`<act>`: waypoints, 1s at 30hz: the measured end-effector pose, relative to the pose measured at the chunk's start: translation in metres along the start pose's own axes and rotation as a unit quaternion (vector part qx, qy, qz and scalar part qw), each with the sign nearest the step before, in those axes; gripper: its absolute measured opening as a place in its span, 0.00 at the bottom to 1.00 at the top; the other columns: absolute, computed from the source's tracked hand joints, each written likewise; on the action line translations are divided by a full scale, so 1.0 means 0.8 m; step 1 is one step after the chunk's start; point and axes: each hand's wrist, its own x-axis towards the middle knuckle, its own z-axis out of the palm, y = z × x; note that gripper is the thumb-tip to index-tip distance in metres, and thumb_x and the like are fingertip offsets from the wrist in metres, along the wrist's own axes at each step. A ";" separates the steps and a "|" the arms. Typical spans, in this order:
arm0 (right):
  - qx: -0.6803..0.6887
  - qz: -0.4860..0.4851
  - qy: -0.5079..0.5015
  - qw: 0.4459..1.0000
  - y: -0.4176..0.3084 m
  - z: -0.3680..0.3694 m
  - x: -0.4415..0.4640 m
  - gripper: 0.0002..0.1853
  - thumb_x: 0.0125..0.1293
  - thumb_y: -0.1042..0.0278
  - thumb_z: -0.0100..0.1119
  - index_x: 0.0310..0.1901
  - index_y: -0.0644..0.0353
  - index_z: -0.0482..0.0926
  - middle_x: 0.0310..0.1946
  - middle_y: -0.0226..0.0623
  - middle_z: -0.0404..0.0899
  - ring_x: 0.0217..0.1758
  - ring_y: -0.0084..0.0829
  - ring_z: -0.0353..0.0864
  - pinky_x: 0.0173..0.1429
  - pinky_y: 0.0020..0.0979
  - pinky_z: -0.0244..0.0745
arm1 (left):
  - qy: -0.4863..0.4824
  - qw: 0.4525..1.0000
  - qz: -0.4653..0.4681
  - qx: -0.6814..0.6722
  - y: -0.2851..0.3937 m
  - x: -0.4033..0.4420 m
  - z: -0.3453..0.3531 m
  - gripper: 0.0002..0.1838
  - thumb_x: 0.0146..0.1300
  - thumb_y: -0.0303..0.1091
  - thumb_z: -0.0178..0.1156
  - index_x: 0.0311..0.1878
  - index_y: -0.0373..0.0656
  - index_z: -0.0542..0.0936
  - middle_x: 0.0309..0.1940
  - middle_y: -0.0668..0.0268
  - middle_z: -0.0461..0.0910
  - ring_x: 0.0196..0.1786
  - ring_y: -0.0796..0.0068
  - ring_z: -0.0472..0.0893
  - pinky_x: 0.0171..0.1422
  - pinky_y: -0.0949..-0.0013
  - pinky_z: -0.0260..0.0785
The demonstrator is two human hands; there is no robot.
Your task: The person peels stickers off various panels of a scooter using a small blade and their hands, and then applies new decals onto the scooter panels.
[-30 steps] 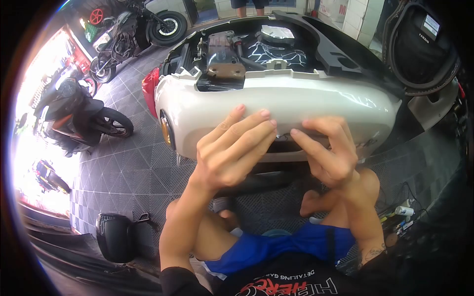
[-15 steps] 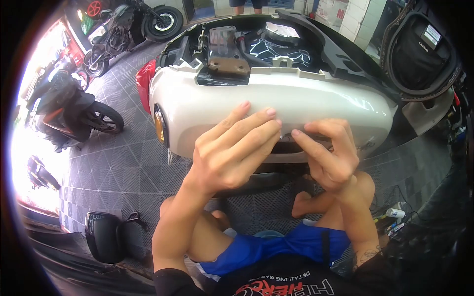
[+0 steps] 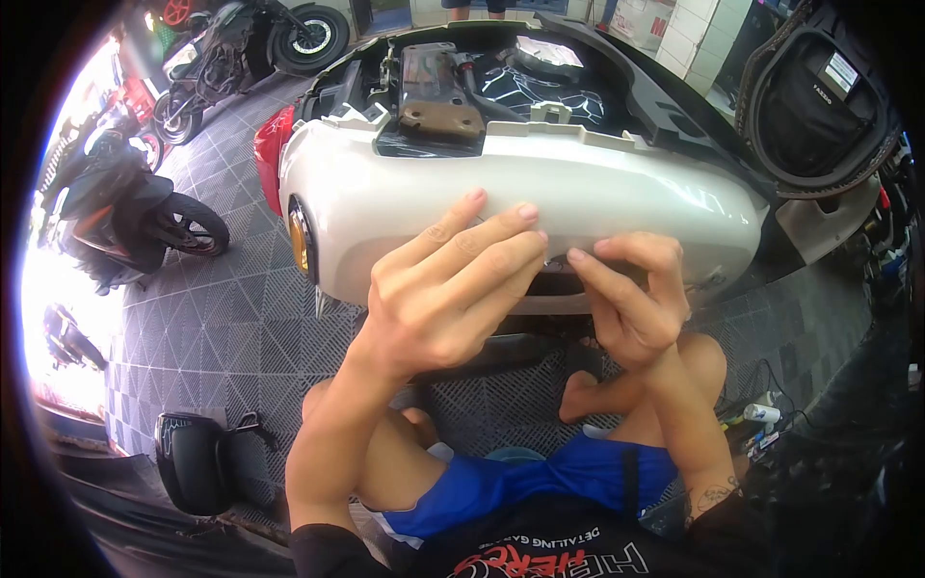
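Observation:
A glossy pearl-white scooter side panel (image 3: 405, 188) stretches across in front of me. Over its lower middle, my left hand (image 3: 453, 279) has its fingers stretched toward the panel, index bent in and the thumb hidden behind. My right hand (image 3: 636, 294) is close beside it, index finger and thumb curled toward each other in a pinch. Between the fingertips a tiny shiny spot shows, too small to name. Whatever the hands pinch, if anything, cannot be made out. Below the fingers lies a dark recess (image 3: 559, 285) in the panel.
An amber turn signal (image 3: 300, 239) and red tail light (image 3: 273, 159) sit at the panel's left end. The upturned seat (image 3: 819, 106) is at upper right. A black part (image 3: 193, 462) and a white bottle (image 3: 761, 413) lie on the tiled floor (image 3: 241, 337). Parked motorcycles (image 3: 125, 217) stand left.
The view has shifted slightly, so the scooter and floor appear a little further left and up. Both hands keep nearly the same pose at the panel.

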 end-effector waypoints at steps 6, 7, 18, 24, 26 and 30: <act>0.001 -0.025 0.011 1.000 0.007 0.004 -0.004 0.22 0.45 0.78 0.69 0.46 0.56 0.92 0.43 0.31 0.83 0.44 0.32 0.81 0.49 0.32 0.68 | 0.002 1.000 -0.005 -0.013 0.000 -0.001 0.001 0.10 0.50 0.23 0.67 0.36 0.39 0.91 0.40 0.66 0.89 0.56 0.62 0.89 0.66 0.52 0.81; -0.006 -0.037 0.015 0.999 0.008 0.005 -0.005 0.22 0.45 0.78 0.70 0.46 0.56 0.92 0.43 0.31 0.82 0.44 0.32 0.81 0.49 0.32 0.68 | 0.004 1.000 -0.006 -0.016 0.000 -0.001 0.001 0.09 0.50 0.23 0.67 0.36 0.39 0.91 0.40 0.65 0.89 0.56 0.62 0.89 0.66 0.52 0.81; -0.071 -0.078 0.049 0.993 0.012 0.011 -0.015 0.22 0.47 0.75 0.72 0.49 0.55 0.91 0.44 0.31 0.80 0.43 0.31 0.79 0.49 0.33 0.68 | -0.028 0.999 0.003 -0.019 0.000 0.001 -0.004 0.09 0.52 0.22 0.73 0.38 0.38 0.89 0.41 0.64 0.88 0.55 0.59 0.89 0.67 0.50 0.80; -0.098 -0.061 0.071 0.991 0.011 0.008 -0.017 0.20 0.49 0.69 0.68 0.48 0.50 0.91 0.42 0.30 0.80 0.43 0.32 0.79 0.48 0.37 0.65 | -0.050 0.998 0.005 0.048 0.008 -0.006 -0.002 0.17 0.55 0.27 0.69 0.50 0.45 0.89 0.53 0.65 0.84 0.58 0.62 0.84 0.71 0.49 0.74; -0.074 -0.032 0.050 0.995 0.003 0.004 -0.022 0.21 0.50 0.67 0.66 0.49 0.49 0.89 0.43 0.27 0.80 0.46 0.31 0.79 0.52 0.39 0.65 | -0.049 0.997 0.010 0.055 0.014 -0.007 -0.001 0.20 0.57 0.29 0.67 0.54 0.49 0.89 0.55 0.66 0.82 0.57 0.64 0.82 0.70 0.51 0.72; -0.050 0.026 0.078 0.995 -0.011 0.010 -0.015 0.18 0.52 0.70 0.71 0.48 0.51 0.85 0.47 0.25 0.78 0.51 0.30 0.76 0.59 0.39 0.61 | -0.085 0.993 0.014 0.080 0.025 -0.008 0.002 0.19 0.58 0.25 0.72 0.54 0.47 0.88 0.48 0.65 0.80 0.53 0.63 0.78 0.67 0.48 0.71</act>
